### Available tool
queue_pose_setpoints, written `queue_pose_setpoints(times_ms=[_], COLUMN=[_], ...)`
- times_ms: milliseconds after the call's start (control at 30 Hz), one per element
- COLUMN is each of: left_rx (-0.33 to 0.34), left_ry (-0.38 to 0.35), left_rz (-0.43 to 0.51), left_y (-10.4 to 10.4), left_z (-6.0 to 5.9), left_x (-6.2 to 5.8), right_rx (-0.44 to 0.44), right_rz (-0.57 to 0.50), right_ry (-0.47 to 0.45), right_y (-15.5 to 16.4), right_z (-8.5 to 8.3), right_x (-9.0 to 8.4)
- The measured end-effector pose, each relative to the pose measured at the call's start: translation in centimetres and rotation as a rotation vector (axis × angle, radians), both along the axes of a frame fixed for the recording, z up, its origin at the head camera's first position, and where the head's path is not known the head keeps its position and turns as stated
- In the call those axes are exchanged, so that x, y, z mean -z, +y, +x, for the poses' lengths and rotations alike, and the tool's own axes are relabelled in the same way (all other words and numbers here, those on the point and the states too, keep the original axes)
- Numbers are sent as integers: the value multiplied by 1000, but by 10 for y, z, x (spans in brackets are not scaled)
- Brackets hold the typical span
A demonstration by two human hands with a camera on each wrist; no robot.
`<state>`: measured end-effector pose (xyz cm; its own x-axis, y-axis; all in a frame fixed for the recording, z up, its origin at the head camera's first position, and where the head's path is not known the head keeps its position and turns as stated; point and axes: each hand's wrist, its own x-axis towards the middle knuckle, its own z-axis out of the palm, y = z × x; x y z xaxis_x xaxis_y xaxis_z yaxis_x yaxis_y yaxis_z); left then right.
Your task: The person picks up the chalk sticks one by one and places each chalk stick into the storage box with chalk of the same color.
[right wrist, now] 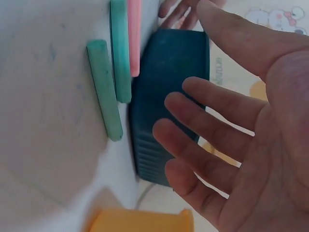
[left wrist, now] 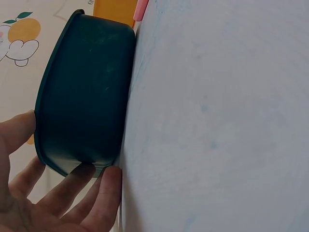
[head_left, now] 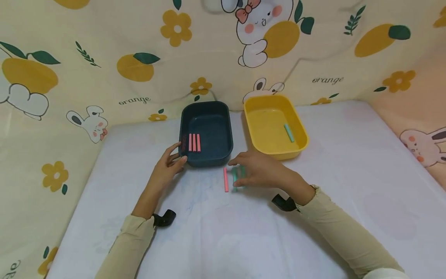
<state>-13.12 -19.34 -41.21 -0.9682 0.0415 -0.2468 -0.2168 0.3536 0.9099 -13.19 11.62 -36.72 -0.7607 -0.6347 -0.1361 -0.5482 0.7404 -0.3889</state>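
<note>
Starting with the biggest thing, the desk [head_left: 348, 186] wears a smooth pale cover, and on a surface like that light items could slide if nudged. The dark blue tray [head_left: 206, 131] sits at the back with three pink sticks [head_left: 194, 142] lying side by side in it; the yellow tray [head_left: 275, 126] beside it holds one green stick [head_left: 289, 133]. The left hand [head_left: 170, 162] rests against the blue tray's near left corner, its fingers [left wrist: 72, 193] relaxed and only touching the wall, gripping nothing, so a firm push there would probably shove the tray toward the yellow one or rattle the pink sticks out of line. The right hand [head_left: 254, 168] hovers spread wide over the loose sticks in front of the blue tray, its fingers [right wrist: 203, 135] straight and holding nothing. Below it lie a pink stick [head_left: 225, 179] and two green sticks [right wrist: 110, 82], close together and nearly parallel, the nearest of them just beside the tray's base. I judge the main risk to be a muddled pick: with the sticks packed so tight, fingers coming down could catch two at once, or a green and the pink together. A glancing touch might also roll one under the tray's edge or off across the cover.
</note>
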Motion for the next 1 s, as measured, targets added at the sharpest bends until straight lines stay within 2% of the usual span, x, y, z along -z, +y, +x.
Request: queue_pose_setpoints(times_ms=[133, 333, 533, 600, 833, 1000], left_rx=[2, -11, -14, -14, -1, 3], left_ry=[1, 11, -14, -3, -38, 18], left_rz=[-10, 1, -14, -14, -10, 29], left_y=[-1, -4, -1, 0, -3, -6], left_z=[-1, -3, -1, -1, 10, -2], left_x=[-3, 0, 2, 0, 8, 5], right_rx=[-42, -67, -37, -26, -22, -11], right_rz=[13, 66, 103, 106, 118, 114], right_ry=[63, 139, 97, 92, 80, 128], right_y=[-5, -11, -12, -12, -13, -16], right_z=[0, -1, 4, 5, 13, 7], right_x=[1, 11, 22, 24, 30, 28])
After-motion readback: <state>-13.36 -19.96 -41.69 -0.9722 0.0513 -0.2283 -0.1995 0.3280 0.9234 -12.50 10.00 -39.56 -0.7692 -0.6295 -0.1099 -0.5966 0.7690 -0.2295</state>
